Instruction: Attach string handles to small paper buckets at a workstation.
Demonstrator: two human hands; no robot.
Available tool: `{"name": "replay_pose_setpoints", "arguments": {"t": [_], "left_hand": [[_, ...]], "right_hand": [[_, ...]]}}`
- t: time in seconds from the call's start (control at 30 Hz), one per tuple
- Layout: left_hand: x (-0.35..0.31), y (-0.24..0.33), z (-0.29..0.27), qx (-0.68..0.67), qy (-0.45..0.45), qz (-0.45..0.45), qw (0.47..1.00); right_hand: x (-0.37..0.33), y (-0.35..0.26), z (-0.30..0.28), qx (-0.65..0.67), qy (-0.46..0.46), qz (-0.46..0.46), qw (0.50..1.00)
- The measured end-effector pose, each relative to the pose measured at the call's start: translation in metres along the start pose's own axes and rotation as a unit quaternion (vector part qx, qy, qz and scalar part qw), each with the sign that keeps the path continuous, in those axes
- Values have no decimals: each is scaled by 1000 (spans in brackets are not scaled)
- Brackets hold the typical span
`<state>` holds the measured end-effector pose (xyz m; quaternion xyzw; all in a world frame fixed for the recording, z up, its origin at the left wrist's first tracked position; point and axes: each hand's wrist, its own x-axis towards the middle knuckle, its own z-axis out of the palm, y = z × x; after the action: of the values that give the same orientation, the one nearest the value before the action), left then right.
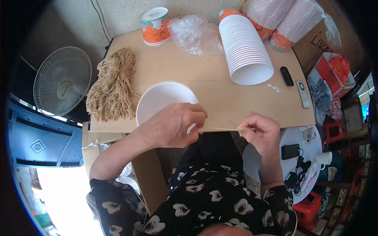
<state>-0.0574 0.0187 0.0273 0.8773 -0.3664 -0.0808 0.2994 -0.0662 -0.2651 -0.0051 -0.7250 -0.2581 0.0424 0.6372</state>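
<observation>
Between my hands, at the table's front edge, runs a thin tan cord (220, 129), pulled straight. My left hand (179, 125) pinches its left end with thumb and fingers closed. The fingers of my right hand (260, 129) close on the other end. Partly behind my left hand and forearm sits a white paper bucket (157, 96), its open mouth showing; its lower side is hidden. Left of the bucket lies a thick bundle of tan cords (114, 84).
A long nested stack of white paper buckets (246, 47) lies at the back right. An orange printed bucket (154, 27) and crumpled clear plastic (195, 33) are at the back. Small white bits (275, 88) and a black tool (286, 76) lie right. A fan (63, 82) stands left.
</observation>
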Motion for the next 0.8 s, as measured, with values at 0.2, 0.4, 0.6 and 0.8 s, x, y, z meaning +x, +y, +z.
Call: {"name": "replay_pose_setpoints", "arguments": {"t": [0.2,0.4,0.6,0.8], "left_hand": [[-1,-16,-7,86,43,-21,995],[-29,-71,-13,172,127,-29,976],[-30,-97,-31,104,234,-133,957],[-7,-127,-31,-139,271,-245,920]], "right_hand": [[-4,-10,-24,-173,-87,63,979],[-16,-21,-78,-127,-111,57,984],[-14,-8,-85,15,-143,11,989],[21,0,-34,-3,-235,-7,972]]}}
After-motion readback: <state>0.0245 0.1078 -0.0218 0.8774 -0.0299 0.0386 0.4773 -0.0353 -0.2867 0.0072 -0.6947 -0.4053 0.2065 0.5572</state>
